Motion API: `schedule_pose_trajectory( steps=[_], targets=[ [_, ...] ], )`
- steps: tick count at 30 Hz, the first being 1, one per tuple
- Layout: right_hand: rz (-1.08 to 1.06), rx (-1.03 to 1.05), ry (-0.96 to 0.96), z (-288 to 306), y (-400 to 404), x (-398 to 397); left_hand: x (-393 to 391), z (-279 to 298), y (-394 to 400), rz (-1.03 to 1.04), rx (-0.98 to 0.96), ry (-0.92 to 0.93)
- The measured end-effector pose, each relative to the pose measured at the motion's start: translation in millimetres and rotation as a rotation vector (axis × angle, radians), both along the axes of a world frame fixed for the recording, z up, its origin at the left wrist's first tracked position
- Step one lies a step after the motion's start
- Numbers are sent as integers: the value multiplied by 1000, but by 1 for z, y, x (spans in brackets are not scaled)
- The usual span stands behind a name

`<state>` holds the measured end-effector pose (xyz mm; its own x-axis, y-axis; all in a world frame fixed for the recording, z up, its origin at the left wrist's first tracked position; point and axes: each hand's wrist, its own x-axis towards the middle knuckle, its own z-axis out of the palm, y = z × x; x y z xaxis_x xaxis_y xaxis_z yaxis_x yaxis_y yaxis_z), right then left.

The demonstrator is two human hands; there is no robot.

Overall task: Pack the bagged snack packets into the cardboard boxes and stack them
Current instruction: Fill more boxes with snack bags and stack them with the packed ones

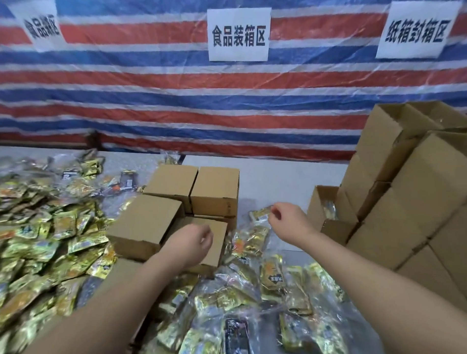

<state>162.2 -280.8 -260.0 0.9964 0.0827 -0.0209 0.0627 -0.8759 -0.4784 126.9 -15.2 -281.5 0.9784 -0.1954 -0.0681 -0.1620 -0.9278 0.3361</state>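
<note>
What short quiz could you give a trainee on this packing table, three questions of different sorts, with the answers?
1. True or false: the open box beside the tall stack of boxes already has packets in it.
2. Which hand is over the closed boxes: A left hand, B right hand?
3. Fill in: the loose packets are piled mostly on the person's ___ side.

Key: 1 true; 2 A; 3 left.
</note>
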Motion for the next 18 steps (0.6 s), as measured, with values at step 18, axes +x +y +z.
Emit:
schedule_pose_trajectory(
  steps=[18],
  targets=[
    [112,-196,146,-30,15,-41,65,-106,95,513,355,202]
  ],
)
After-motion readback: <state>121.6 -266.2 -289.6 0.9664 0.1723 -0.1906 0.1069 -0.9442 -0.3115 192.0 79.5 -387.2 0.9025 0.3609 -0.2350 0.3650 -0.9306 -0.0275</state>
